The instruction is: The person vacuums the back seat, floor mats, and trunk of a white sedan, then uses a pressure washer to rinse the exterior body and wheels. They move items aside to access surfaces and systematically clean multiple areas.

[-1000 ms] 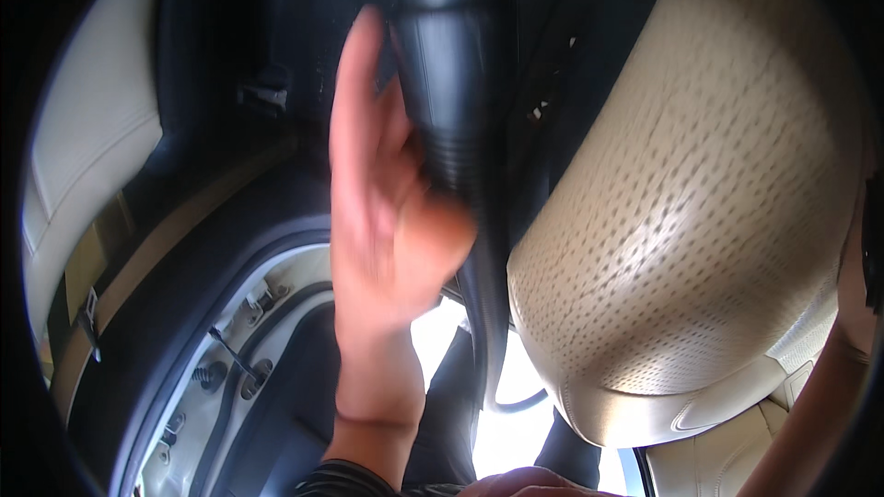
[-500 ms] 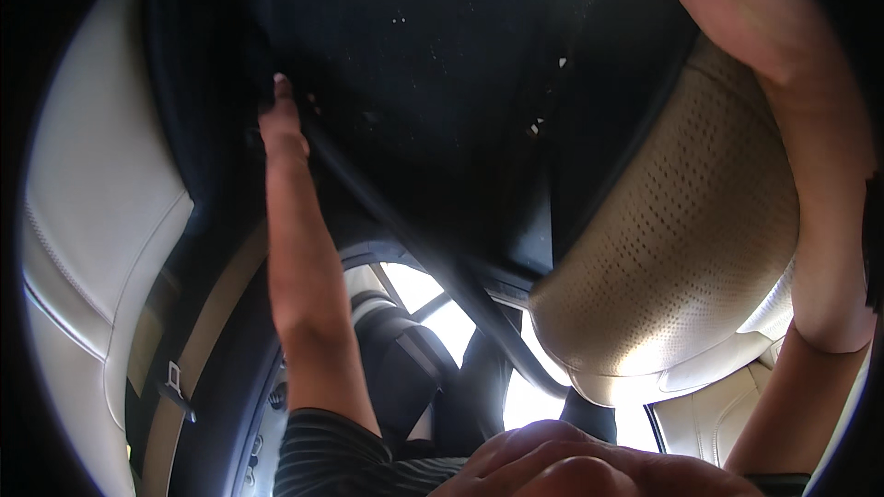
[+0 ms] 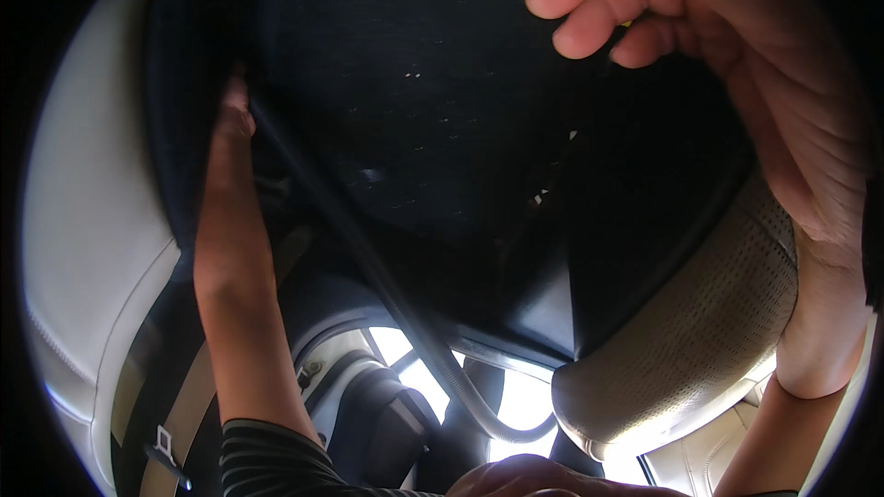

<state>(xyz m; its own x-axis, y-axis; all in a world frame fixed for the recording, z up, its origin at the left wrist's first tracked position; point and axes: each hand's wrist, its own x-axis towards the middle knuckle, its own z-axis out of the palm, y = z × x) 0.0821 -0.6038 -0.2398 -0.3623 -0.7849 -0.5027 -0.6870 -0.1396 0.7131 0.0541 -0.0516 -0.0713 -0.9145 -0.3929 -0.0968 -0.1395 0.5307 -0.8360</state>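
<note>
My left hand (image 3: 235, 110) reaches up along the left side, its fingers mostly hidden behind a dark edge, closed around the top of a black hose (image 3: 368, 267). The hose runs from that hand down to the lower middle and curves right. My right hand (image 3: 737, 64) hangs at the upper right over the black carpeted floor (image 3: 424, 83), fingers curled. A sliver of something yellow (image 3: 626, 24) shows behind the fingers; whether they hold it is unclear.
This is a car interior. A cream perforated seat (image 3: 700, 340) fills the lower right and a smooth cream seat side (image 3: 92, 221) the left. A tan seat belt (image 3: 184, 405) with a buckle runs at the lower left. Bright daylight shows through a gap (image 3: 516, 405) below.
A second ago my left hand held a thick black nozzle close to the camera. It has since stretched far up to the left, and my right hand has come in at the top right.
</note>
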